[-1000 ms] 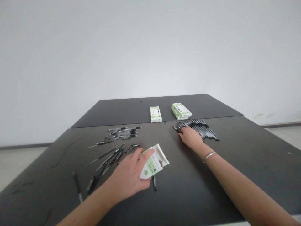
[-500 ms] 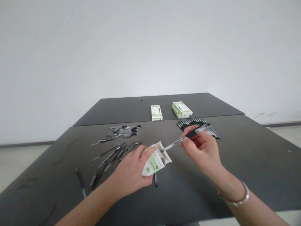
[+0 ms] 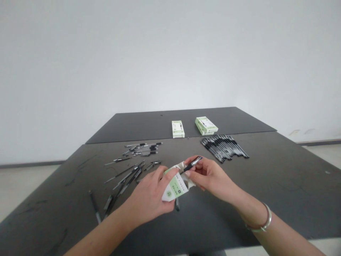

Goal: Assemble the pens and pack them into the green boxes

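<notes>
Two hands meet over the dark table [image 3: 293,170]: the left hand [image 3: 150,195] grips an open green-and-white carton [image 3: 174,188], and the right hand [image 3: 210,176] pinches a black pen [image 3: 192,164] at its top, though whether the tip is inside is hard to tell. Loose pens [image 3: 128,177] lie to the left, a neat row of pens [image 3: 222,147] to the right, and two boxes [image 3: 178,129] beyond.

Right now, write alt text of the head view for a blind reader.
On a dark table, the left hand grips an open white-and-green carton while the right hand holds a black pen at its top edge. Loose pens lie scattered to the left, a tidy row of black pens lies to the right, and two green-and-white boxes sit farther back.
</notes>
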`<act>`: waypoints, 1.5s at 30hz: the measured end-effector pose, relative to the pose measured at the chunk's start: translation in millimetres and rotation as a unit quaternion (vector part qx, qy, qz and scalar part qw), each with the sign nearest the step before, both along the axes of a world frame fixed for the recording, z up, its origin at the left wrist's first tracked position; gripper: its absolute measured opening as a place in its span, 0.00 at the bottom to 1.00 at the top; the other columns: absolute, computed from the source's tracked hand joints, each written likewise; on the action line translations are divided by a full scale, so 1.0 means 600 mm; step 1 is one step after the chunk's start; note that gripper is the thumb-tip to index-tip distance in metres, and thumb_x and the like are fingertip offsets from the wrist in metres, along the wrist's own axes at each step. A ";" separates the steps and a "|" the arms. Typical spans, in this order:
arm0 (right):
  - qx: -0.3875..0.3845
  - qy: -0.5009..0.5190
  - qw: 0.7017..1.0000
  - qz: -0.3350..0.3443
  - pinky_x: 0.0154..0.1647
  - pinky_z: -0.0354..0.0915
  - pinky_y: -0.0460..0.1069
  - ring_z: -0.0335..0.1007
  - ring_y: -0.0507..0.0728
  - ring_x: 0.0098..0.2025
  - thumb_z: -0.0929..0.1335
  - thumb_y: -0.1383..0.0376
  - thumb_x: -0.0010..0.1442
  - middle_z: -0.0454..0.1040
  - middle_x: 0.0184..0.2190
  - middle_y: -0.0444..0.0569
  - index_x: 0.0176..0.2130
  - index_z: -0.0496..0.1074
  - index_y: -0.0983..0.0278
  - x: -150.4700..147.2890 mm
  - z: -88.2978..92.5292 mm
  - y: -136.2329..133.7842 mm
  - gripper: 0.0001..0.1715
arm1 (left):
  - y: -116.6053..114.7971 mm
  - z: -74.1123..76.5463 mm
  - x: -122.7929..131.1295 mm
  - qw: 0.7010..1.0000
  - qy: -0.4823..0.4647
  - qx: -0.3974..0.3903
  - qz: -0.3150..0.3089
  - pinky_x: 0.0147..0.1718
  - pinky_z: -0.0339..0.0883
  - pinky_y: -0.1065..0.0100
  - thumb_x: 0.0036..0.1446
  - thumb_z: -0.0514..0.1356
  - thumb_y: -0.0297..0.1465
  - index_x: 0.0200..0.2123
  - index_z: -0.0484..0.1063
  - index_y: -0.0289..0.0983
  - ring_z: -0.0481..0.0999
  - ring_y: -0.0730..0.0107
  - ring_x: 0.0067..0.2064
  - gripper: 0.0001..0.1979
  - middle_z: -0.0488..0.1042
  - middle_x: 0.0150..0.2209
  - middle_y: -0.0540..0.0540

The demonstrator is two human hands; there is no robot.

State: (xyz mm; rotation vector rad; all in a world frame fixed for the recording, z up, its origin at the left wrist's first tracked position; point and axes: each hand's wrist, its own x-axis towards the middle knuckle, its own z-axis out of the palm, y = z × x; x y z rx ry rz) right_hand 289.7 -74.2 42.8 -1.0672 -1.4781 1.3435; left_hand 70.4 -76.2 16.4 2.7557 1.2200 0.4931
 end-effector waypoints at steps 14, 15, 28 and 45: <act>0.232 -0.191 0.953 0.038 0.38 0.64 0.46 0.68 0.52 0.36 0.61 0.67 0.68 0.70 0.33 0.47 0.49 0.74 0.62 0.013 -0.002 -0.004 0.15 | 0.005 -0.002 0.000 1.000 -0.001 -0.002 -0.004 0.46 0.67 0.57 0.51 0.60 0.31 0.62 0.49 0.45 0.70 0.56 0.47 0.37 0.63 0.51 0.42; 0.242 -0.200 0.948 0.046 0.38 0.64 0.46 0.68 0.51 0.36 0.60 0.68 0.68 0.70 0.33 0.47 0.51 0.73 0.62 0.014 0.000 -0.003 0.17 | 0.005 -0.002 0.000 1.000 -0.003 -0.002 -0.005 0.46 0.67 0.57 0.51 0.61 0.31 0.62 0.49 0.44 0.70 0.56 0.47 0.37 0.63 0.51 0.42; 0.192 -0.466 0.824 -0.258 0.37 0.64 0.47 0.70 0.55 0.34 0.63 0.66 0.63 0.76 0.33 0.51 0.43 0.77 0.67 0.112 -0.039 0.114 0.15 | 0.012 -0.023 -0.004 0.999 0.016 0.026 0.016 0.44 0.68 0.57 0.51 0.60 0.31 0.62 0.49 0.44 0.72 0.54 0.46 0.37 0.63 0.52 0.41; 0.118 -0.321 0.911 -0.230 0.22 0.60 0.46 0.65 0.52 0.19 0.62 0.61 0.59 0.70 0.20 0.44 0.34 0.70 0.65 0.096 -0.029 0.088 0.11 | 0.008 -0.007 0.002 1.000 0.015 -0.014 0.020 0.46 0.66 0.58 0.50 0.60 0.32 0.63 0.50 0.45 0.71 0.55 0.47 0.37 0.63 0.52 0.42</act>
